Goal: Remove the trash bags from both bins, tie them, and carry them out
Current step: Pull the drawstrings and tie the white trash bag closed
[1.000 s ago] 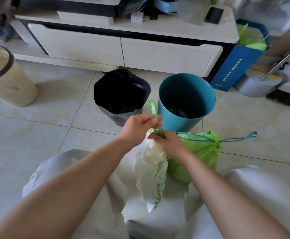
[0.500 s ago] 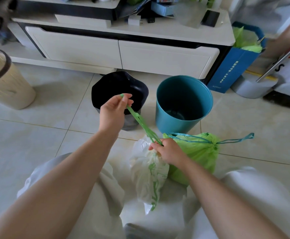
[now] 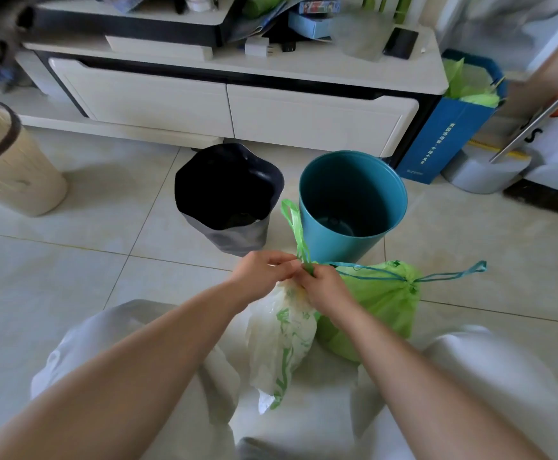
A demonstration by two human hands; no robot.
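A white trash bag with green print (image 3: 280,333) hangs between my knees. My left hand (image 3: 261,273) and my right hand (image 3: 325,287) meet at its neck, both pinching its green drawstring (image 3: 295,234), whose loop sticks up in front of the teal bin (image 3: 354,200). A green trash bag (image 3: 387,303) lies on the floor to the right, cinched with a teal drawstring (image 3: 450,277). The teal bin holds no bag. Left of it stands a dark bin (image 3: 227,197) with a black inside.
A white TV cabinet (image 3: 231,104) with two drawers runs behind the bins. A beige woven bin (image 3: 8,171) stands at the left. A blue paper bag (image 3: 450,134) with green stuff sits at the right, beside a grey base (image 3: 483,174). My white trouser knees frame the bags.
My left hand, which had pulled the green drawstring out up and left, has come back to the bag's neck beside my right hand. The string's loop now stands upright.
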